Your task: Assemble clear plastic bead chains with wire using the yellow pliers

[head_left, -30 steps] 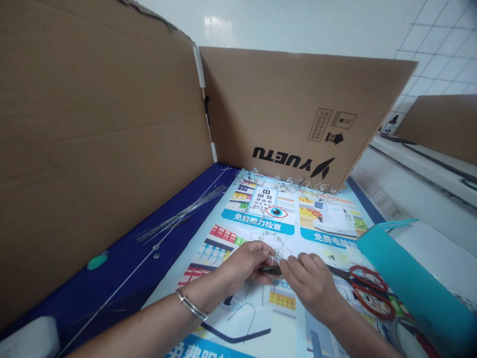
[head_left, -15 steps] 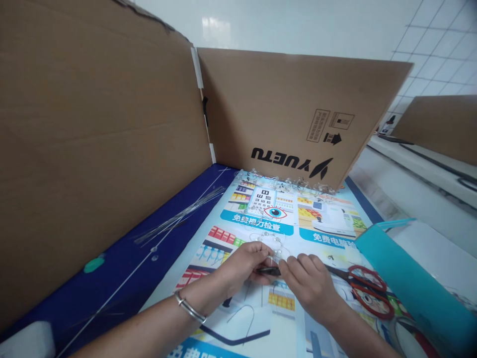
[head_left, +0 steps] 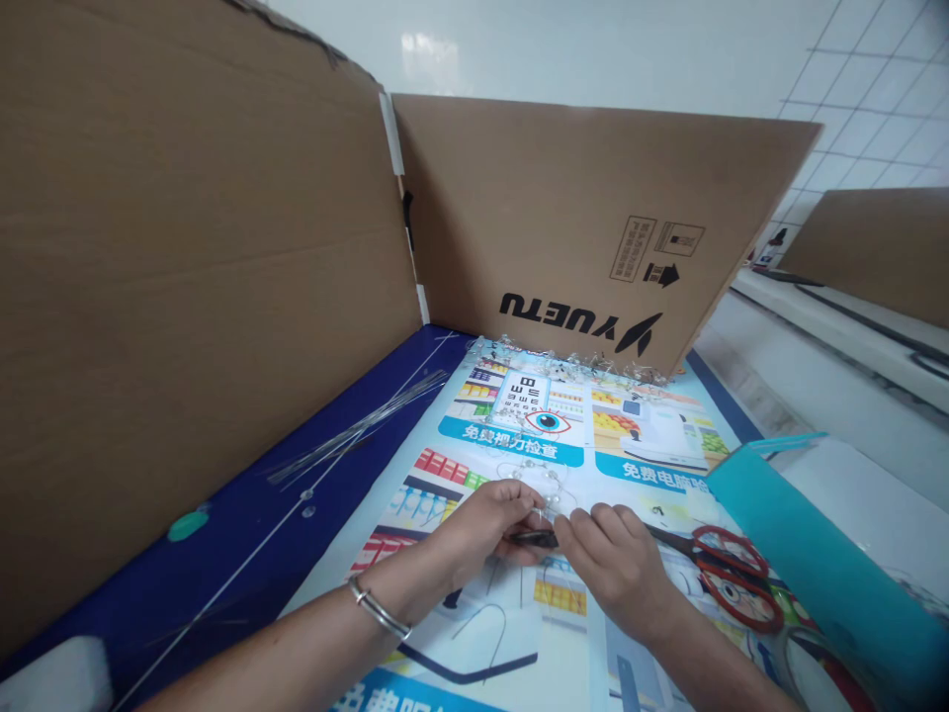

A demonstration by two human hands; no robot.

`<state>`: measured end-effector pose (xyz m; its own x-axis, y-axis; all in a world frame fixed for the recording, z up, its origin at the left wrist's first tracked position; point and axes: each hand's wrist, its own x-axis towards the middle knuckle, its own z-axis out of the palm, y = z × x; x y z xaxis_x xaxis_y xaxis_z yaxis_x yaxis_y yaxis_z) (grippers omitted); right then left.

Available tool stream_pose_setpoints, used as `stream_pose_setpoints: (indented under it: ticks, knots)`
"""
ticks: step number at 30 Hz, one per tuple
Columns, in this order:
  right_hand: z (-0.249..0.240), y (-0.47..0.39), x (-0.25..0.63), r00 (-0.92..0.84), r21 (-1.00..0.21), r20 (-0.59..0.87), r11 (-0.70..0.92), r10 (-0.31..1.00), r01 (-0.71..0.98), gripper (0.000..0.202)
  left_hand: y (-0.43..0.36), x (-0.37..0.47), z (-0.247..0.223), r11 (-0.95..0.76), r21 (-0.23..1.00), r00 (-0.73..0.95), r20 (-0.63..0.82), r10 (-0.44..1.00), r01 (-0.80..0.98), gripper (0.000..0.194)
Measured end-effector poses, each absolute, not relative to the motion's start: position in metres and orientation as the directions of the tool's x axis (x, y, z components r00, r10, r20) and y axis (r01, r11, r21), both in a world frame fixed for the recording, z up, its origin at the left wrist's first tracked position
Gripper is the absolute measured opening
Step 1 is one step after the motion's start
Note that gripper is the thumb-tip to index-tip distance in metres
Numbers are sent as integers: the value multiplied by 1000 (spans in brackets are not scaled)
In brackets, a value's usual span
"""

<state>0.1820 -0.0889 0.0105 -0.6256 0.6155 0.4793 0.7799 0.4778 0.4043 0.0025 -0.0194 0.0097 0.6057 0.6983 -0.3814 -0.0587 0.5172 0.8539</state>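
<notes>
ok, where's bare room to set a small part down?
On the blue surface, between two loose beads and the poster, or between the green disc and wire bundle. Crowded: the foot of the far cardboard, lined with clear beads, and beside the right hand, with red-handled tool and teal box.

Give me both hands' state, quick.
Left hand: closed, fingertips seemingly pinching a small wire-and-bead piece.
Right hand: closed, apparently around a dark tool, mostly hidden.
</notes>
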Motion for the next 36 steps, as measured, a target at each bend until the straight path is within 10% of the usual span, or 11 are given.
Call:
stream_pose_setpoints:
  ticks: [36]
  knots:
    - [-4, -83, 177, -305, -187, 219, 347, 927, 919, 15, -14, -2, 25, 324, 946, 660, -237, 713, -10, 25]
